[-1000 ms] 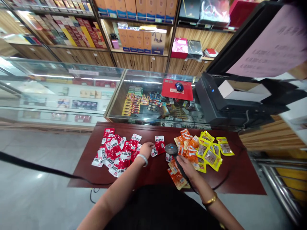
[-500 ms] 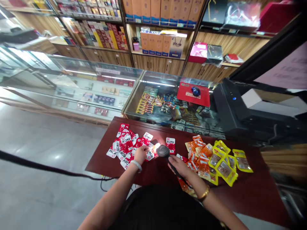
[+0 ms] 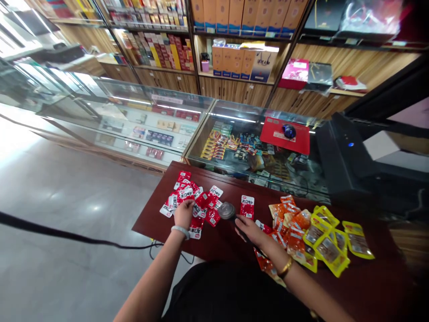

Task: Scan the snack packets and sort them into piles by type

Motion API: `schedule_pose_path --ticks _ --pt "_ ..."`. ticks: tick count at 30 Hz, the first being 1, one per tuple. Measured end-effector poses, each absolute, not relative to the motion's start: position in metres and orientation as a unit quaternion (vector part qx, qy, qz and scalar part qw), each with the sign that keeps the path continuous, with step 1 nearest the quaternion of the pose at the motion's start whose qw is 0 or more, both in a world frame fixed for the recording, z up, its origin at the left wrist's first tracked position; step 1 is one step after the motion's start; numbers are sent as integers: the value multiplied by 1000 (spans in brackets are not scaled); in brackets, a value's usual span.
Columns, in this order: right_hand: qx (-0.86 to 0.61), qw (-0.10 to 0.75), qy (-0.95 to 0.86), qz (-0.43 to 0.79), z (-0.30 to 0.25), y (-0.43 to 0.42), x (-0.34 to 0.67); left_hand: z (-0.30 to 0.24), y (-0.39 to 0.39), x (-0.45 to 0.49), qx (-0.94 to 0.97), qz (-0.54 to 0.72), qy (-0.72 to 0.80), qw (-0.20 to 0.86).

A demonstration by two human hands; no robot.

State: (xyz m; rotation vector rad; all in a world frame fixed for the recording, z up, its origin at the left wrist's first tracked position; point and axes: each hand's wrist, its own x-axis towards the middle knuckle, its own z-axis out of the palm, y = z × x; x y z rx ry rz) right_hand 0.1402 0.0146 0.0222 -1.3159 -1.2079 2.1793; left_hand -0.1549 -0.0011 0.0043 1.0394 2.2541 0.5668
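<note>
My right hand [image 3: 250,230] is closed round the handle of a black barcode scanner [image 3: 227,210], its round head pointing left over the brown tabletop [image 3: 150,210]. My left hand [image 3: 184,215], a pale bangle on its wrist, is over a pile of red-and-white snack packets [image 3: 212,217]. Its fingertips are pinched together at the packets; whether one is between them cannot be seen. A single red-and-white packet [image 3: 247,206] lies just beyond the scanner. Beside my right hand lie orange snack packets [image 3: 296,239], with yellow snack packets [image 3: 330,252] further right.
Past the table stands a glass display case [image 3: 231,165] with a red mat [image 3: 271,134] and a mouse [image 3: 288,131] on top. A black machine [image 3: 345,152] is at the right. A dark cable [image 3: 83,235] crosses the left side. Shelves of boxes [image 3: 248,18] line the wall.
My left hand has moved left, from beside the scanner head back over the red-and-white pile. The bright light in front of the scanner has gone out. The view has shifted slightly.
</note>
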Motion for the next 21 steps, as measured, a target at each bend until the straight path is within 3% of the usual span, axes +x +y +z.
schedule_pose_path --ticks 5,12,21 --pt "-471 168 -412 762 20 6 146 15 5 -138 480 123 862 106" --pt "-473 181 -401 763 19 -2 152 -20 3 -57 734 29 656 175" --pt "-479 202 -436 735 15 -2 152 -43 12 -92 715 -11 689 119"
